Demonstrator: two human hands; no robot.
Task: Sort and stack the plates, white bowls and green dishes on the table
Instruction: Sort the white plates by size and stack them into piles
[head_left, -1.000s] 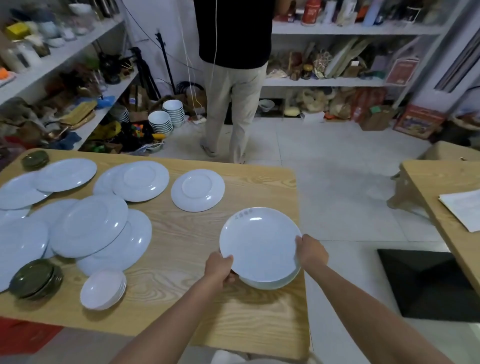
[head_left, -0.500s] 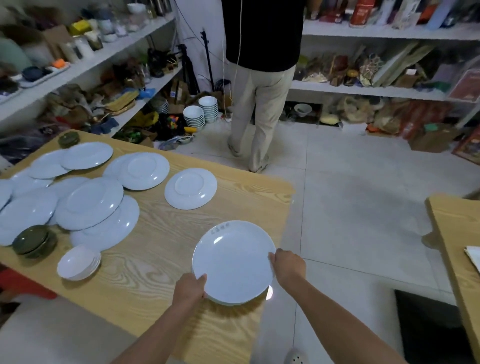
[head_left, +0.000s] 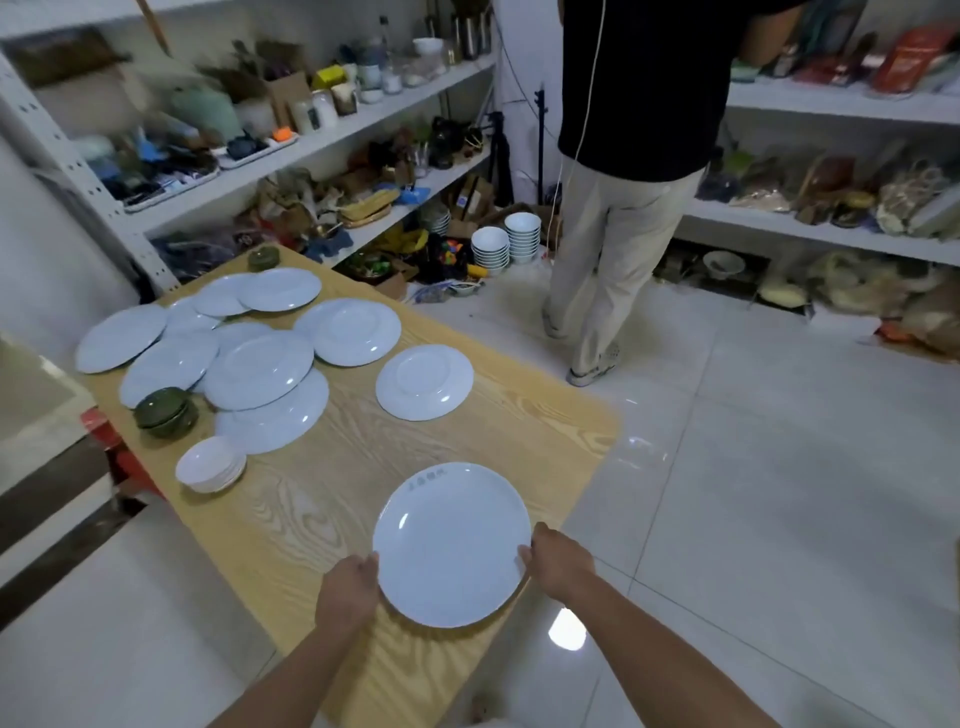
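two bare hands hold one large white plate at the near end of a light wooden counter. the left hand grips the plate's left rim and the right hand grips its right rim, with the fingers curled at the edge. the plate is face up by the counter's near right corner and hangs partly past the edge. faint grey lettering runs along its far rim. it cannot be told whether the plate rests on the wood or is held just above it, or whether more plates lie beneath it.

further along the counter, well apart from the held plate, a single smaller plate lies alone. to its left, a loose heap of white plates overlaps and spreads toward the far left end. a short stack of green dishes stands at the heap's near left side. a stack of small white bowls stands just nearer than that. another green dish sits at the far end of the counter, beside the plates.

beyond the counter a person in a black top and pale trousers stands on the tiled floor, facing away. cluttered white shelves line the walls. two stacks of floor bowls stand near the person's feet.
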